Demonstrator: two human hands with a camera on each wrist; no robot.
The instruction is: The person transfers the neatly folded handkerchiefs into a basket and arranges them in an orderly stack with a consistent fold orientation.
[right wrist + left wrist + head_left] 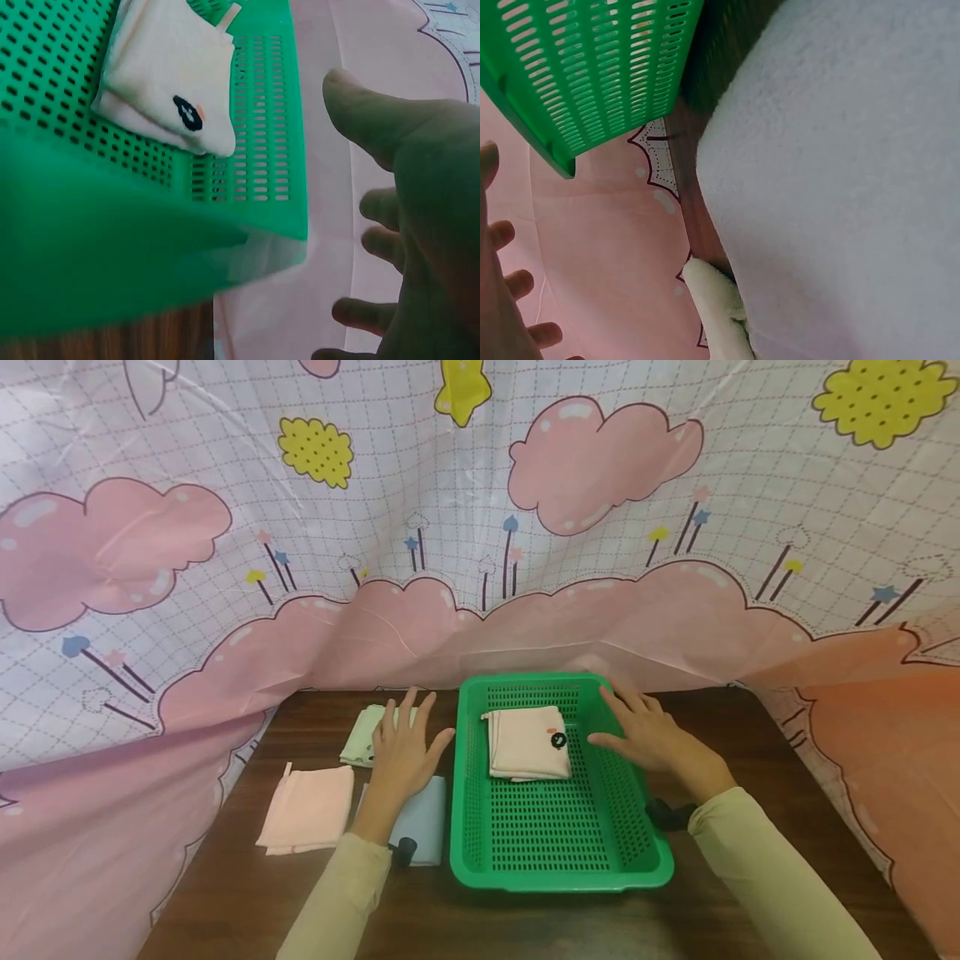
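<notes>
Your left sleeve (337,893) lies nearest. Left hand (405,752) and right hand (648,735): fingers spread, holding nothing. The cream cloth (525,745), folded inside the green basket (551,882), appears light, soft; pinch all layers at an edge.

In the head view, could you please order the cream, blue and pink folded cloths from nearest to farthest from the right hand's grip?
1. Cream cloth: inside the green basket.
2. Blue cloth: just left of the basket.
3. Pink cloth: left of the blue one.

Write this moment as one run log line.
left hand: empty, near blue towel | right hand: empty, near green basket | basket contents: cream towel
</notes>
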